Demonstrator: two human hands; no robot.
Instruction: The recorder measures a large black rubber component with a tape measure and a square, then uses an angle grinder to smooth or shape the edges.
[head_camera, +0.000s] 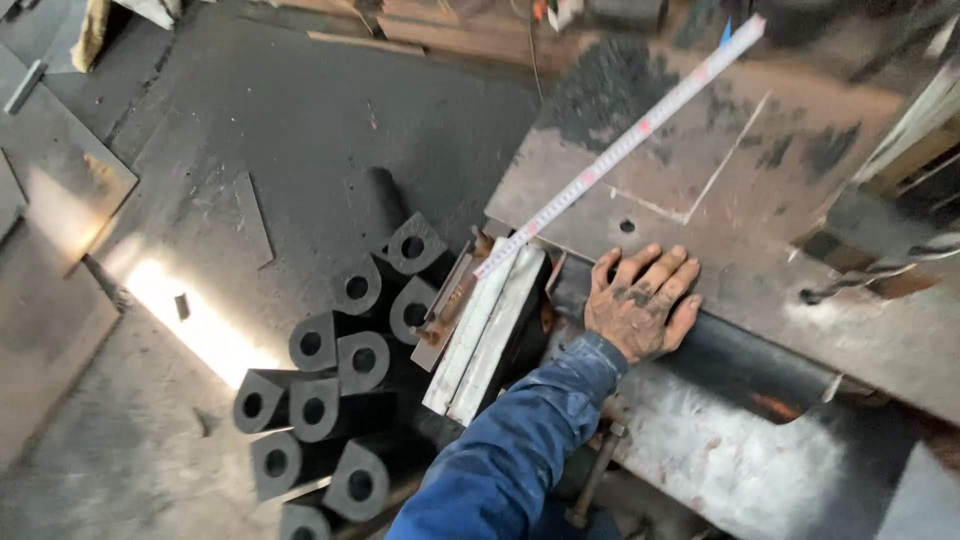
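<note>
Sleeve (515, 455) in blue work cloth is seen first, nearest the camera, running up from the bottom edge to a grimy hand (642, 302). Which hand it is cannot be told for certain from this one view; it is taken here as the left. The fingers (668, 268) are spread open and laid flat, gripping nothing, the palm pressed down on the near edge of a rusty steel plate (800, 200), apparently so that the plate is steadied. No other hand is in view.

Just left of the hand, a pair of pale flat steel bars (485, 335) is seen lying side by side, slanting away from the camera, butted against the plate's corner. Further left, on the dark floor (250, 130), a heap of black teardrop-shaped blocks (340, 390), each bored with a round hole, is stacked on its side with the holes turned toward the viewer.

Beyond the hand, a white measuring tape (625, 145) is stretched diagonally across the plate from the bars toward the far right corner, laid flat along the surface, seemingly so a length can be read. Scribed lines (700, 190) and a small drilled hole (627, 226) are marked beside it. Timber offcuts (440, 30) are left at the far edge.
</note>
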